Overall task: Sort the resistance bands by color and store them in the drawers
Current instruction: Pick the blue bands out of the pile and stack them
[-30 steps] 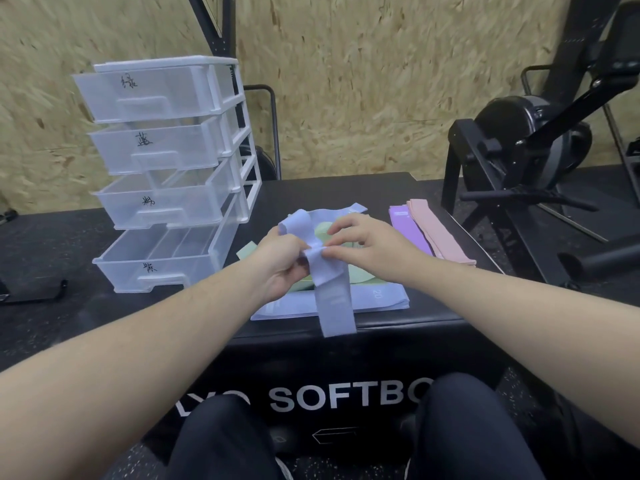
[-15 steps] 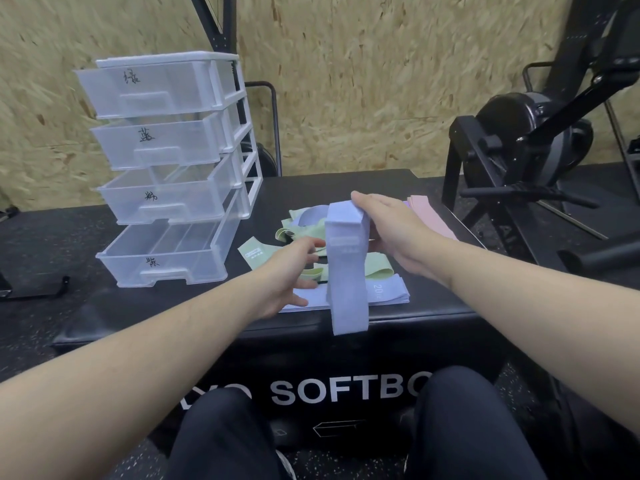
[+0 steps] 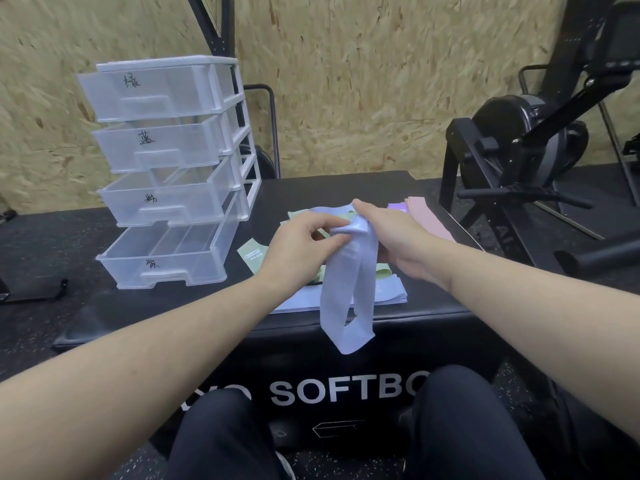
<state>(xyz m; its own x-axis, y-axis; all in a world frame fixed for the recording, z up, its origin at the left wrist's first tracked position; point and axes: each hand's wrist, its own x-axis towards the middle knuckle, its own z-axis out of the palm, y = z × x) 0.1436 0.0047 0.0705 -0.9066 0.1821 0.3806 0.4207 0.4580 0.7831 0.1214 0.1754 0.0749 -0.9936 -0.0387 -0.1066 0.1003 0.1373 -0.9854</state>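
A light blue resistance band (image 3: pixel 346 296) hangs as a loop over the front edge of the black soft box (image 3: pixel 194 306). My left hand (image 3: pixel 298 247) and my right hand (image 3: pixel 394 237) both pinch its top, close together. Under my hands lie green bands (image 3: pixel 252 254) and more light blue bands (image 3: pixel 388 292). A purple band (image 3: pixel 396 206) and a pink band (image 3: pixel 429 220) lie to the right. The clear four-drawer unit (image 3: pixel 166 174) stands at the left, all its labelled drawers pulled open, nothing visible inside.
A black exercise machine (image 3: pixel 526 140) stands to the right of the box. A chipboard wall runs behind. My knees in dark trousers (image 3: pixel 464 427) are just below the box front.
My left hand has come up from the pile and taken hold of the blue band's top beside my right hand. The hanging band now opens into a loop.
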